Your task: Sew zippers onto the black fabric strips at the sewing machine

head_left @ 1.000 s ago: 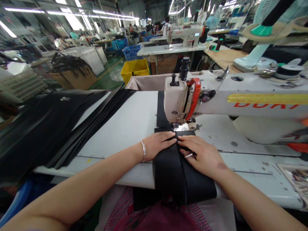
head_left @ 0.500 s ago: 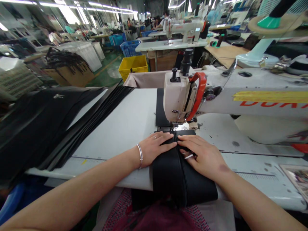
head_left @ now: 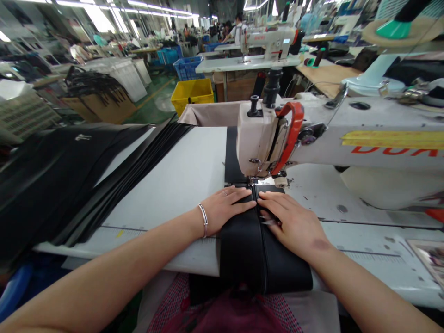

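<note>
A black leather-like strip (head_left: 249, 254) runs from my lap across the table edge and under the head of a white sewing machine (head_left: 263, 138). My left hand (head_left: 224, 208), with a bracelet at the wrist, lies flat on the strip's left half, fingers stretched toward the needle. My right hand (head_left: 291, 222) lies flat on the right half, fingers extended; a small silvery tool (head_left: 268, 222) shows under its fingers. A raised seam runs between the two hands. Behind the needle the strip (head_left: 231, 157) continues away from me.
The white sewing table (head_left: 180, 185) carries stacked black panels (head_left: 62, 180) on its left. A yellow crate (head_left: 194, 95) and blue crates stand on the floor behind. Other sewing machines and people are farther back. A tray (head_left: 430, 254) sits at the right edge.
Both hands have slid a little forward toward the needle with the strip. The view has shifted slightly.
</note>
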### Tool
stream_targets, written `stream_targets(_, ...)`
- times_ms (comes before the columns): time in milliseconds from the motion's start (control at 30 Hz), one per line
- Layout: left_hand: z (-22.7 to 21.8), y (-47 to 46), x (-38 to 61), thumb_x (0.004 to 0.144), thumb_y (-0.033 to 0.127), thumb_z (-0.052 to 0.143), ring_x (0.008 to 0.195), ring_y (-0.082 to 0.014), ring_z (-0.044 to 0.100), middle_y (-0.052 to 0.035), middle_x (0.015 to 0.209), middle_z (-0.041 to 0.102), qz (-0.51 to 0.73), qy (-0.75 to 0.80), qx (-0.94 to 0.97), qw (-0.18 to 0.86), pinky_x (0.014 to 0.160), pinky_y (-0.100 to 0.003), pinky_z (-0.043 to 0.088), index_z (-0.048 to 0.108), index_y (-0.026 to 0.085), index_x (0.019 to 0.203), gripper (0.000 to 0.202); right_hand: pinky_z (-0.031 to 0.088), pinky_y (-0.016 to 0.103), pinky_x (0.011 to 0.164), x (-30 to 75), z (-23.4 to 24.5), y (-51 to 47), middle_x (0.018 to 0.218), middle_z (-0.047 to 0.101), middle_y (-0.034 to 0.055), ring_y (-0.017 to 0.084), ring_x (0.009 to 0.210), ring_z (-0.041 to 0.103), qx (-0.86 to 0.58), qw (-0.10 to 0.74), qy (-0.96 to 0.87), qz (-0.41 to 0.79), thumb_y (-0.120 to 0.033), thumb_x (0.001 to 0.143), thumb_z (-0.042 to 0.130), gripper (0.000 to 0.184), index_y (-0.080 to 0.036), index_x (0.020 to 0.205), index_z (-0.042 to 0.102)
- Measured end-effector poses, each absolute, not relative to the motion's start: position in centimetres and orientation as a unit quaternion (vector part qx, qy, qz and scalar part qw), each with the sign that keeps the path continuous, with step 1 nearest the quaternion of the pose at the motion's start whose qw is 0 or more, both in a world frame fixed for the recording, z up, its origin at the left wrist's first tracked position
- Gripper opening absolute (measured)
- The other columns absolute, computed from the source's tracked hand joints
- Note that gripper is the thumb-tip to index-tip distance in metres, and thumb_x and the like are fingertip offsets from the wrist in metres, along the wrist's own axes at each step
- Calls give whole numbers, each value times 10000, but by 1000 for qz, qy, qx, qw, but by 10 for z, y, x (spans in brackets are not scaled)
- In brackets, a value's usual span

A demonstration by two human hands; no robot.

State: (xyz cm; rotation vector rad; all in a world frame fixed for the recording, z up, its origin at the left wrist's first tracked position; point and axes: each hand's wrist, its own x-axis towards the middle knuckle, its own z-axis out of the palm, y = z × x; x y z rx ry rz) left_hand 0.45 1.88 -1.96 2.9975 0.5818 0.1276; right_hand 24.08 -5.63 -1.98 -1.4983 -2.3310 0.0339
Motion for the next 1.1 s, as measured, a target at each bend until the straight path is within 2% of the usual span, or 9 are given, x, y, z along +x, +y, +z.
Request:
stream_targets(367, -18, 24, 5, 875, 172, 494, 1394, -227, 244, -65, 1508, 274, 44, 194, 978, 70, 1172, -442, 175, 311, 246, 1431, 590, 491, 393, 941, 239, -18, -54, 1323, 535, 30, 213, 1225, 458, -540, 161, -826, 3, -248, 928, 447, 323, -217, 1232, 553)
stream_targets(667, -21, 26, 4, 853, 270, 550, 1382, -229, 265, -77, 1485, 294, 63, 198, 975, 79, 1174, -427, 171, 314, 258, 1434, 627, 438, 392, 1012, 241, -13, -53, 1366, 490, 24, 204, 1254, 422, -531, 135, -836, 22, -230, 909, 464, 358, -212, 1261, 532)
stream_targets(933, -19, 37, 6, 778, 242, 619, 1373, -263, 272, -92, 1465, 324, 78, 203, 970, 108, 1164, -450, 183, 337, 250, 1436, 716, 425, 400, 1012, 240, -16, -44, 1377, 480, 36, 219, 1266, 408, -532, 147, -833, 17, -218, 904, 470, 386, -199, 1287, 508)
stream_targets(1000, -15, 44, 6, 761, 240, 635, 1362, -247, 300, -68, 1456, 356, 86, 212, 962, 147, 1166, -412, 194, 409, 255, 1399, 678, 426, 401, 996, 243, -15, -40, 1360, 498, 36, 227, 1256, 419, -531, 158, -832, 25, -208, 893, 480, 391, -214, 1283, 514)
stream_targets(1100, -3, 62, 5, 839, 157, 497, 1268, -154, 433, -2, 1351, 501, 97, 285, 934, 193, 1115, -276, 293, 570, 263, 1255, 436, 434, 386, 945, 248, -11, -30, 1224, 591, 32, 234, 1167, 491, -540, 165, -824, 49, -220, 881, 499, 295, -251, 1158, 595)
